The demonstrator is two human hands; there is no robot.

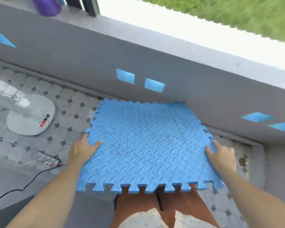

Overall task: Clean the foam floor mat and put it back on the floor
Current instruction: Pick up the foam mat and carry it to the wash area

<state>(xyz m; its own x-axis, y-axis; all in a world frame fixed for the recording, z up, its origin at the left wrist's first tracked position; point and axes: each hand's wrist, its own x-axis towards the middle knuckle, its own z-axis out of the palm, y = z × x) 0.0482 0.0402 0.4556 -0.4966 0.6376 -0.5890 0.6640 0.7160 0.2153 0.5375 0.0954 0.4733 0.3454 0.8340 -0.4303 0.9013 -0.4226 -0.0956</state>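
A low grey wall (155, 60) with small blue openings (125, 76) borders a grey octagon-tiled floor (69, 112), where a white fan base (30, 119) stands, bright daylight and grass (237, 15) lying beyond.

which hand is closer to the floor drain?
Right. The right hand grips the mat's right edge, just beside the floor drain. The left hand holds the opposite edge, the whole mat away.
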